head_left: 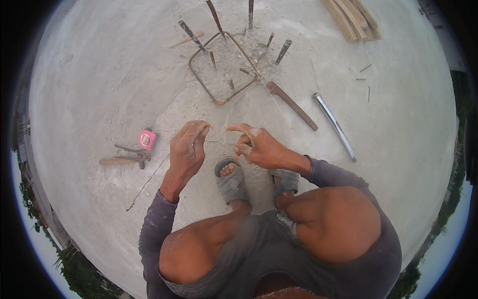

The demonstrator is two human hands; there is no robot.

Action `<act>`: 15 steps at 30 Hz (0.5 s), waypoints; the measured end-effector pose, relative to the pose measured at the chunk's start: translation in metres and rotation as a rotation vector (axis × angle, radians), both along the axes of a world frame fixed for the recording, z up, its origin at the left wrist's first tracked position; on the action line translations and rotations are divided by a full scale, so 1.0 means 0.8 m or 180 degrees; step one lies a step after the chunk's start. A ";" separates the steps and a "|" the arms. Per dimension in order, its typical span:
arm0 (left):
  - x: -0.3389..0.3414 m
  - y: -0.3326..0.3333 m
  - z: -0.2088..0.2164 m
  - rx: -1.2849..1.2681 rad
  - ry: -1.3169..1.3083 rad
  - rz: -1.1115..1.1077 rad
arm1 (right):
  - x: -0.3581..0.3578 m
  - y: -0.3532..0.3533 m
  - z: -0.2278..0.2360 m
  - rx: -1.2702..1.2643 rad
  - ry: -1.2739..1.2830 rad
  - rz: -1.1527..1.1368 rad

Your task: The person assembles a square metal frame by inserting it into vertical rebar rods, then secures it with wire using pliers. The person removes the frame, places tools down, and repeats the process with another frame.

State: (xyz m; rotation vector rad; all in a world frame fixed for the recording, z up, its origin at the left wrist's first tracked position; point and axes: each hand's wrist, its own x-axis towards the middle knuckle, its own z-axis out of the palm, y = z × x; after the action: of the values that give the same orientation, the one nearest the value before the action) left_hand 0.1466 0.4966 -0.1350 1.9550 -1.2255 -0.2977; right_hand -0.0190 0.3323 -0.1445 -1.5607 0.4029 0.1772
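A thin dark tie wire (219, 143) spans the small gap between my two hands. My left hand (188, 145) is closed in a pinch on it, fingertips toward the right. My right hand (261, 147) has its index finger reaching left, while the thumb and other fingers curl around the wire's other end; the exact grip is partly hidden. More wire (149, 180) trails over the concrete, lower left of my left hand. Beside that hand lie a pink tape measure (147, 139) and a hammer with a wooden handle (117, 161).
Upright rusty rebars (215, 17) rise from the concrete floor (109, 74), with a square rebar stirrup (203, 84) around some. To the right lie a rusty flat tool (294, 105) and a shiny metal tube (334, 127). Wooden boards (351, 20) and nails (369, 94) lie farther off. A thin string (271, 94) crosses the stirrup.
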 end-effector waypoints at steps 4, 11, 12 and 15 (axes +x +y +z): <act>-0.050 -0.015 -0.025 0.0489 0.0640 0.0229 | -0.019 -0.025 0.002 0.0194 -0.0093 0.0080; -0.048 -0.014 -0.047 0.0590 0.0883 0.0238 | -0.039 -0.018 -0.020 -0.2317 -0.0625 0.1115; -0.048 -0.014 -0.050 0.0595 0.1388 0.0251 | -0.038 -0.026 -0.022 -0.2195 -0.0675 0.1112; -0.055 -0.009 -0.054 0.0681 0.2758 0.0436 | -0.033 -0.053 -0.023 -0.0631 0.0059 0.0798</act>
State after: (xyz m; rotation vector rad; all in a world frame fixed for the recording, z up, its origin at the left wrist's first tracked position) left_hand 0.1027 0.4897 -0.1782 1.7463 -0.5012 -1.1004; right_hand -0.0457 0.2897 -0.1627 -1.8047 0.2432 0.3544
